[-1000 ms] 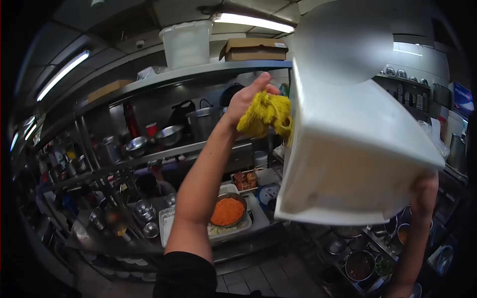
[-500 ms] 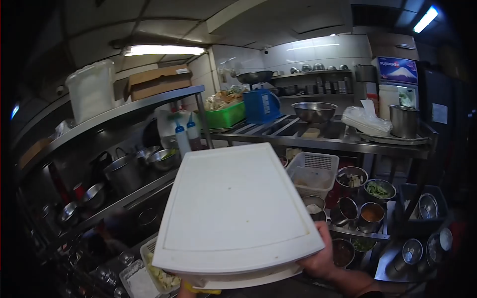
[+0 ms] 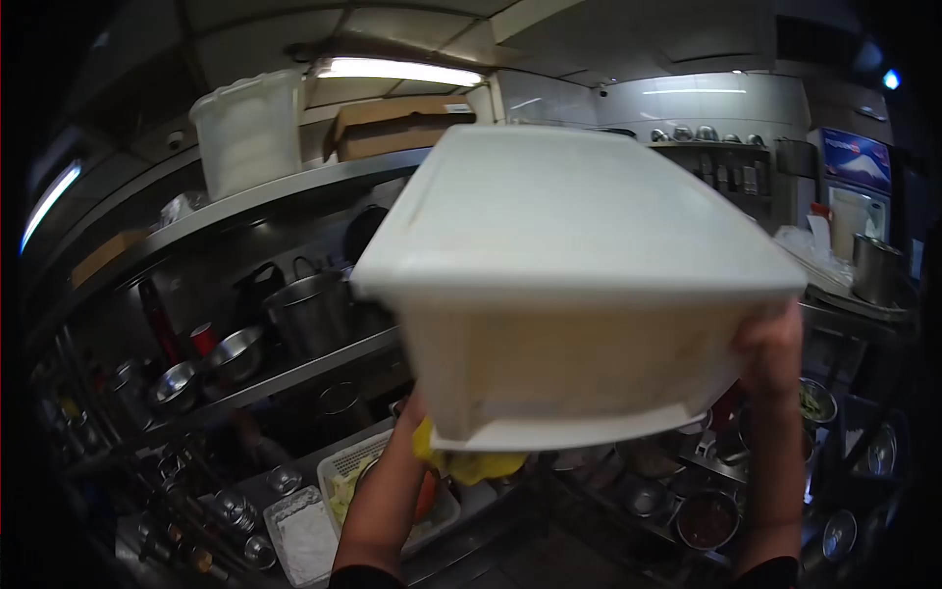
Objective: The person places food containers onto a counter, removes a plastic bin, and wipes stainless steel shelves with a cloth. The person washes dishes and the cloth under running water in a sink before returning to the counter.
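A large white lidded plastic storage bin (image 3: 589, 363) is held up in front of me in both hands, slightly blurred by motion. Something pale shows through its near wall. My right hand (image 3: 770, 348) grips the bin's right side, fingers bent against the wall. On the other side my left hand (image 3: 417, 417) supports the lower left of the bin, its fingers mostly hidden behind it. A crumpled yellow cloth-like piece (image 3: 476, 463) hangs under the bin beside my left hand.
An upper shelf (image 3: 324, 179) on the left carries a translucent tub (image 3: 248, 137) and a cardboard box (image 3: 392, 128). Below stand a steel pot (image 3: 312, 314) and bowls. A basket of cut vegetables (image 3: 446, 510) and a white powder tray (image 3: 302, 535) lie low. Food bowls (image 3: 706, 520) sit lower right.
The bin has risen and moved right in my view, so its near wall now shows below the lid. Both forearms have come up with it, and the view has turned left.
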Demonstrator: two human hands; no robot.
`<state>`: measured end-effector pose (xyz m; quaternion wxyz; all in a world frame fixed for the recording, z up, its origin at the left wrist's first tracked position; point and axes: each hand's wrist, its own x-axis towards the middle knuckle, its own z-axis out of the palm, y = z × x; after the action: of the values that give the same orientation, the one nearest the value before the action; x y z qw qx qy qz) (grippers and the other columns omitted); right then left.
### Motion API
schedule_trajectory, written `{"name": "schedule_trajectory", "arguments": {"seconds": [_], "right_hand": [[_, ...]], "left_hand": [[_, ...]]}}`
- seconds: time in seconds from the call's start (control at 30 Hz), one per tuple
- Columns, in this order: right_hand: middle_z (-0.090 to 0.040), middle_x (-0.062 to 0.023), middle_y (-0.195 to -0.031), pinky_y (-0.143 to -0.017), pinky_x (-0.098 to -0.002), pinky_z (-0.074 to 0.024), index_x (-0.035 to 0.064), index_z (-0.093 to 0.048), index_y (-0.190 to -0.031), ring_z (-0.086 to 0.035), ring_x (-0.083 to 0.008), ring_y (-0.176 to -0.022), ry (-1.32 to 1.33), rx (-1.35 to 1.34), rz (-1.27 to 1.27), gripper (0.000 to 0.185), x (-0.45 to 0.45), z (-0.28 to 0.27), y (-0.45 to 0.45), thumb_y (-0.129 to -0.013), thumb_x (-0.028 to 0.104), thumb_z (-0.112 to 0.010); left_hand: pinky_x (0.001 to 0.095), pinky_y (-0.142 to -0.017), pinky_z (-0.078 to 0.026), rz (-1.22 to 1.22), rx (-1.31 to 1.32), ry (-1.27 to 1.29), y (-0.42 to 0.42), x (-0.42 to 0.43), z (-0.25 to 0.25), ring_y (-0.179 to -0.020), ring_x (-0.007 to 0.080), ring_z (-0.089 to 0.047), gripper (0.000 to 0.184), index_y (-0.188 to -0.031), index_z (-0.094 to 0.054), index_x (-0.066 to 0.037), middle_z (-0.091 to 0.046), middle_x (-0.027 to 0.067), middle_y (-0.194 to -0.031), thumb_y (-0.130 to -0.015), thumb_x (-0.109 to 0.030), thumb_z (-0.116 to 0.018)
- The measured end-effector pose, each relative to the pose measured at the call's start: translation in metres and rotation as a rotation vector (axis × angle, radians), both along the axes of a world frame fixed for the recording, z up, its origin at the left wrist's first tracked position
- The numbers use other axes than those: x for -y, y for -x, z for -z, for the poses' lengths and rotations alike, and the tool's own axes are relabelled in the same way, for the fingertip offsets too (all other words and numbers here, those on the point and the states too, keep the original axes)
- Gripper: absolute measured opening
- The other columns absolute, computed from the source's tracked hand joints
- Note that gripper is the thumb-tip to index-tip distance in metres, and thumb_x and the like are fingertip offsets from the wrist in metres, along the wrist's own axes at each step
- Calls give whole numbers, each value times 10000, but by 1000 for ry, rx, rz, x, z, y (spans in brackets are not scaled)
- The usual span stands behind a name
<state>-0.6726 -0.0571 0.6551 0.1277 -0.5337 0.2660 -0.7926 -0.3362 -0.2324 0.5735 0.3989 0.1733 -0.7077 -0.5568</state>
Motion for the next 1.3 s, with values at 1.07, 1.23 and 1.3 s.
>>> {"name": "schedule_trajectory", "arguments": {"seconds": [1.07,1.23,1.3], "right_hand": [[-487,-208,-1135,-873,-346,-386,-79,-378,-1192,-492,-273,-1042,-456,-104,580,709,212,-76,163,-625,216,-685],[-467,-218,-1142,-903,-347,-370,-65,-394,-1173,-460,-284,-1082,-340,-317,648,706,203,-47,132,-631,272,-696],[-463,-212,-1138,-901,-355,-370,-51,-404,-1165,-453,-286,-1082,-301,-389,668,690,193,-36,119,-638,286,-695]], "left_hand": [[299,-632,-490,-35,-222,-295,253,77,-48,-709,185,-610,568,-976,-543,49,-601,116,-850,-863,-493,-417],[285,-629,-476,-151,-97,-274,254,91,-39,-701,165,-589,582,-985,-545,41,-590,102,-832,-847,-514,-435],[268,-650,-455,-240,-63,-266,244,94,-28,-714,149,-566,601,-994,-552,34,-573,82,-813,-819,-535,-478]]}}
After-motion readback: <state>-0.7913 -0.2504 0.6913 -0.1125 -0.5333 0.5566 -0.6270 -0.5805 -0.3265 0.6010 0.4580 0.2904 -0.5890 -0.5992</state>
